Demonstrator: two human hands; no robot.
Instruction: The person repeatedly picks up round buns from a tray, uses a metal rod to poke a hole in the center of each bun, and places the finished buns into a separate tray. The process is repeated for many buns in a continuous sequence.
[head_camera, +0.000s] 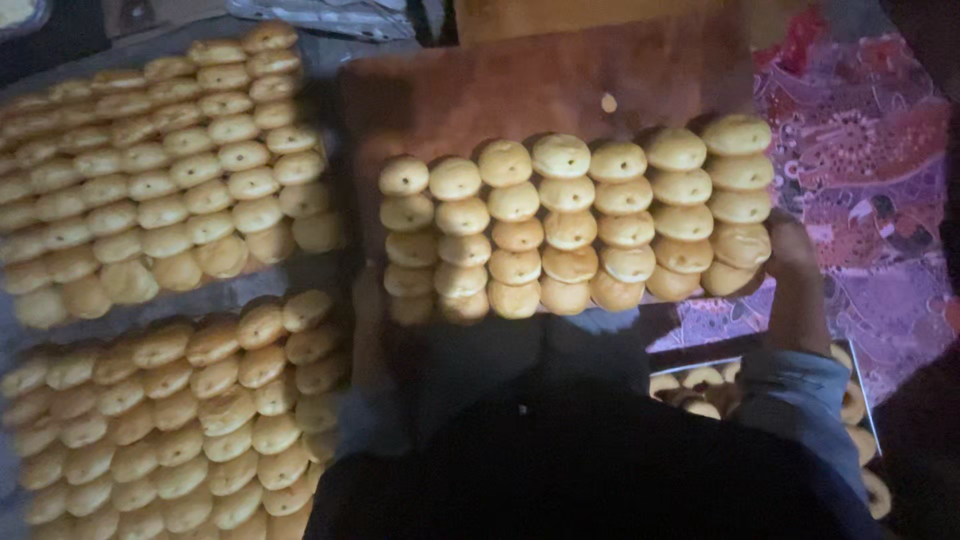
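Dim light over a floor covered with a red patterned cloth (880, 170); most detail was lost in shadow. At the centre lay a brown wooden board (540, 90), the landmark for all that follows. Round golden biscuits (570, 230) sat on the board's near half in tight rows, several deep, touching one another; the far half of the board was bare.

Right hand (790, 255) was at the board's right near corner, just beside the last column of biscuits, fingers apparently curled round the edge; the grip itself was too dark to confirm. A grey-blue sleeve (800, 400) ran back from it toward the body. Left hand (370, 330) was barely visible at the board's left near corner, close against the first column; whether it was spread or clenched could not be told.

Left of the board, two large batches of the same biscuits (170, 170) lay on grey sheets, one beyond the other. Below the board's right corner, a metal tray (865, 400) held more biscuits, partly hidden by the sleeve.
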